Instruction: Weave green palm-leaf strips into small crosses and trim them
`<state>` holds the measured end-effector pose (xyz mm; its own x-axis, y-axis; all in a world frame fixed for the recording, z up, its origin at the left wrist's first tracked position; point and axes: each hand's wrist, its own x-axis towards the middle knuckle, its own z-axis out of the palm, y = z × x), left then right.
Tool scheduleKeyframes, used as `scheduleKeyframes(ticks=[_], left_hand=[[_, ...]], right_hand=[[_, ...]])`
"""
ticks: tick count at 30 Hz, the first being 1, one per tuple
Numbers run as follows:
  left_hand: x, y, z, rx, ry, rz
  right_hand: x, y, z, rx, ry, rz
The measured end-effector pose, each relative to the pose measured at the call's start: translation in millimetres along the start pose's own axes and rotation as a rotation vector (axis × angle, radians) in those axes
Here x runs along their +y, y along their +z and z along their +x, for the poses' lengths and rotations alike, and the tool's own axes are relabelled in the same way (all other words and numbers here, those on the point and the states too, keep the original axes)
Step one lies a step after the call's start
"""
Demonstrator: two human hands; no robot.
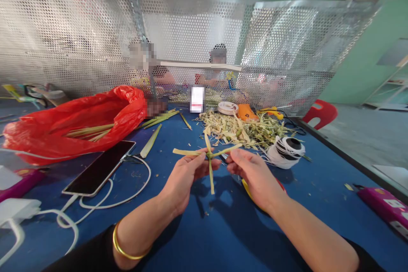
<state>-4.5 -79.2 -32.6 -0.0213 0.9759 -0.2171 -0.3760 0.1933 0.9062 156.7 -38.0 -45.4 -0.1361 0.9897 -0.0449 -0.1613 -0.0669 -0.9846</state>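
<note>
A small cross of woven green leaf strips (pixel 210 155) hangs above the blue table, its strips reaching out four ways from a knot in the middle. My left hand (pixel 188 174) pinches it beside the knot between thumb and fingers. With closed fingertips, my right hand (pixel 250 170) holds the end of the strip that points right. Beneath my right hand, a yellow and red handle (pixel 251 193) is partly hidden. The knot's fine detail is too small to make out.
A red plastic bag (pixel 76 123) with long stalks lies left, near a phone (pixel 100 170) and white cable (pixel 140 187). Leaf scraps (pixel 242 129), a white thread spool (pixel 285 153) and an orange object (pixel 247 112) are right of centre. A perforated metal screen (pixel 191 29) stands behind; people sit beyond.
</note>
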Motion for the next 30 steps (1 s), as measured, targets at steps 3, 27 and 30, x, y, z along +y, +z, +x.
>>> scheduleKeyframes(ticks=[3, 27, 30], left_hand=[[-3, 3.4, -3, -0.116, -0.048, 0.097], [6, 3.7, -5, -0.109, 0.013, 0.271], [4, 4.5, -7, -0.135, -0.068, 0.195]], right_hand=[[3, 3, -3, -0.027, -0.018, -0.003], [-10, 2, -10, -0.197, -0.209, -0.276], [-9, 3, -9, -0.172, -0.217, -0.263]])
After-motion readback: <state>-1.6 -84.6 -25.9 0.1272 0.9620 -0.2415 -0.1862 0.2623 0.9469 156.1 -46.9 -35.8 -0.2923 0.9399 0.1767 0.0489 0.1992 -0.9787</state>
